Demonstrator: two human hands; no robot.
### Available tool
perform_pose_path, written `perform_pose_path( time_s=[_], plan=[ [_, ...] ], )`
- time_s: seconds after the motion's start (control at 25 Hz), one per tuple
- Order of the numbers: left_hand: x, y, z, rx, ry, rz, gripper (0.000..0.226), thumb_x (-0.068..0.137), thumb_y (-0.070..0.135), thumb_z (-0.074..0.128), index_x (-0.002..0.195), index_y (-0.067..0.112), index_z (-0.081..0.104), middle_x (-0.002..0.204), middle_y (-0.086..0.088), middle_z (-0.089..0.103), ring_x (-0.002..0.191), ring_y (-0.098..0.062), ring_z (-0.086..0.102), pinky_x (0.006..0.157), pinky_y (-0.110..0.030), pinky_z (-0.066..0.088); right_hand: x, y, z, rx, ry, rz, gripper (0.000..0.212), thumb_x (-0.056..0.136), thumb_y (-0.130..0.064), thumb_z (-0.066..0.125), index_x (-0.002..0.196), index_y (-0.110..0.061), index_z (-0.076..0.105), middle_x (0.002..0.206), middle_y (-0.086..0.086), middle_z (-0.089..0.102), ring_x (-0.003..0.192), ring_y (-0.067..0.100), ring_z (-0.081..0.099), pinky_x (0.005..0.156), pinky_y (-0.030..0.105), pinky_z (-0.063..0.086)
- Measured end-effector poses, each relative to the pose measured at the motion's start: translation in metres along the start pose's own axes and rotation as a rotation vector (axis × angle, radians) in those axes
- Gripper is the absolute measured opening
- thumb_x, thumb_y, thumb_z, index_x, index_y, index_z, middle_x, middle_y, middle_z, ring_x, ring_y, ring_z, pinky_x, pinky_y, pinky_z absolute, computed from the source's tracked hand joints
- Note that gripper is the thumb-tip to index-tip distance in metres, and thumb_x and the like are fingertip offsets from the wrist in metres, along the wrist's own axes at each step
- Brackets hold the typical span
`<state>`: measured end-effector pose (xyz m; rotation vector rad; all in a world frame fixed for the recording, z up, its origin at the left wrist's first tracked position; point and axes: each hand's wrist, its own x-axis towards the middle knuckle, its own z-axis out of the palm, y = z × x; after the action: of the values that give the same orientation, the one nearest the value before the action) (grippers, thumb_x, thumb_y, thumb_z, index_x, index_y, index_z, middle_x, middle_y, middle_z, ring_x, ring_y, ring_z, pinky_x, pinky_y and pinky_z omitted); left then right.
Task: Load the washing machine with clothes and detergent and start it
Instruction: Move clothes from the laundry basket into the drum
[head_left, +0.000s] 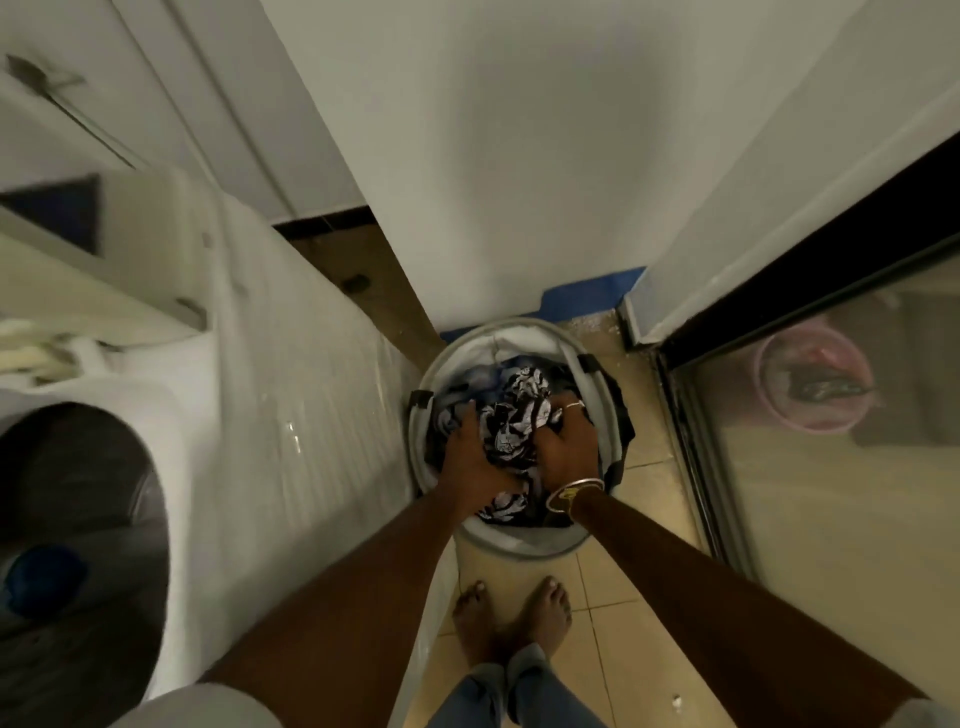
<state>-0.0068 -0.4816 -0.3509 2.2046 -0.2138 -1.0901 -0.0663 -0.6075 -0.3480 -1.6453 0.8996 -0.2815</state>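
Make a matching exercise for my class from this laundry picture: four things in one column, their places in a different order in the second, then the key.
Things
1. laundry basket
2. washing machine
3. pink tub
4. bangle

Places
A. behind the glass panel on the right
B. round the wrist of the right hand
C. on the floor tiles, holding the clothes
D. along the left side of the view

Pairs: 1-C, 2-D, 3-A, 4-B
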Motion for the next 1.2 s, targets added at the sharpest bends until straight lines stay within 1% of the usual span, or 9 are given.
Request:
perform_pose_path(
  time_s=[0.12, 0.24, 0.32, 0.48, 0.56, 0.68, 0.84, 1.0, 1.2],
  plan=[
    [-0.029, 0.043, -0.03, -0.144, -0.05, 0.087, 0.131, 0.05, 0.029, 0.096, 0.153, 0.011, 0.017, 0.156, -0.006, 0.031, 0.141, -0.015, 0.031, 0.115, -0.015, 0.022, -0.002, -0.087, -0.005, 0.597, -0.015, 0.233, 0.026, 0.072, -0.006, 0.056, 0.095, -0.004, 0.066, 0.093, 0.011, 0.069, 0.089, 0.029, 0.064, 0.085, 0.044, 0.054],
    [-0.071, 0.076, -0.072, -0.295, -0.007, 0.123, 0.094, 0.061, 0.033, 0.09, 0.14, 0.014, 0.043, 0.14, -0.005, 0.054, 0.133, -0.021, 0.049, 0.112, -0.029, 0.037, -0.017, -0.178, -0.004, 0.969, -0.091, 0.509, 0.052, 0.045, -0.011, 0.054, 0.094, -0.005, 0.067, 0.099, 0.017, 0.066, 0.092, 0.035, 0.061, 0.095, 0.048, 0.049],
    [-0.106, 0.098, -0.1, -0.338, 0.105, 0.121, 0.062, 0.078, 0.027, 0.081, 0.131, 0.012, 0.054, 0.13, -0.004, 0.062, 0.124, -0.023, 0.057, 0.107, -0.033, 0.043, -0.026, -0.228, -0.004, 0.981, -0.171, 0.472, 0.053, 0.042, -0.014, 0.055, 0.093, -0.006, 0.064, 0.101, 0.018, 0.064, 0.092, 0.035, 0.061, 0.095, 0.051, 0.048],
    [-0.178, 0.13, -0.169, -0.728, 0.371, 0.154, 0.055, 0.069, 0.059, 0.067, 0.114, 0.027, 0.068, 0.111, 0.003, 0.072, 0.103, -0.019, 0.068, 0.094, -0.044, 0.054, -0.056, -0.313, -0.006, 0.773, -0.343, 0.097, 0.03, 0.057, -0.007, 0.05, 0.082, -0.007, 0.065, 0.079, 0.006, 0.067, 0.078, 0.023, 0.065, 0.068, 0.03, 0.054],
    [-0.21, 0.137, -0.206, -1.005, 0.479, 0.255, 0.035, 0.078, 0.048, 0.06, 0.109, 0.033, 0.069, 0.11, 0.003, 0.074, 0.105, -0.018, 0.069, 0.088, -0.038, 0.057, -0.085, -0.334, 0.002, 0.574, -0.392, -0.03, 0.024, 0.067, -0.015, 0.057, 0.086, -0.012, 0.07, 0.084, 0.004, 0.073, 0.081, 0.018, 0.069, 0.072, 0.03, 0.054],
    [-0.256, 0.129, -0.253, -1.154, 0.704, 0.348, 0.023, 0.091, 0.024, 0.052, 0.109, 0.023, 0.067, 0.106, 0.003, 0.073, 0.098, -0.009, 0.068, 0.08, -0.024, 0.057, -0.135, -0.341, 0.031, 0.263, -0.495, -0.182, 0.032, 0.082, -0.037, 0.063, 0.111, -0.024, 0.066, 0.112, -0.003, 0.071, 0.108, 0.013, 0.065, 0.093, 0.029, 0.05],
    [-0.288, 0.059, -0.293, -1.317, 0.973, 0.266, 0.031, 0.087, 0.032, 0.059, 0.114, 0.017, 0.068, 0.111, -0.004, 0.073, 0.106, -0.02, 0.069, 0.091, -0.038, 0.055, -0.208, -0.36, 0.099, -0.123, -0.495, -0.523, 0.02, 0.097, -0.038, 0.053, 0.112, -0.027, 0.061, 0.102, -0.021, 0.064, 0.095, -0.003, 0.061, 0.079, 0.012, 0.044],
    [-0.315, -0.02, -0.321, -1.29, 1.103, 0.157, 0.032, 0.084, 0.024, 0.065, 0.115, 0.022, 0.067, 0.111, -0.004, 0.073, 0.104, -0.024, 0.07, 0.09, -0.046, 0.056, -0.241, -0.356, 0.187, 0.069, -0.647, -0.178, 0.031, 0.095, -0.044, 0.056, 0.124, -0.033, 0.055, 0.107, -0.016, 0.069, 0.098, -0.001, 0.065, 0.086, 0.019, 0.051],
    [-0.314, -0.093, -0.339, -1.212, 0.956, -0.175, 0.042, 0.084, 0.032, 0.065, 0.123, 0.018, 0.062, 0.11, -0.011, 0.073, 0.098, -0.028, 0.071, 0.084, -0.044, 0.058, -0.238, -0.314, 0.286, 0.125, -0.728, 0.341, 0.045, 0.085, -0.034, 0.065, 0.126, -0.014, 0.059, 0.119, 0.009, 0.068, 0.105, 0.028, 0.066, 0.1, 0.045, 0.049]
  ],
)
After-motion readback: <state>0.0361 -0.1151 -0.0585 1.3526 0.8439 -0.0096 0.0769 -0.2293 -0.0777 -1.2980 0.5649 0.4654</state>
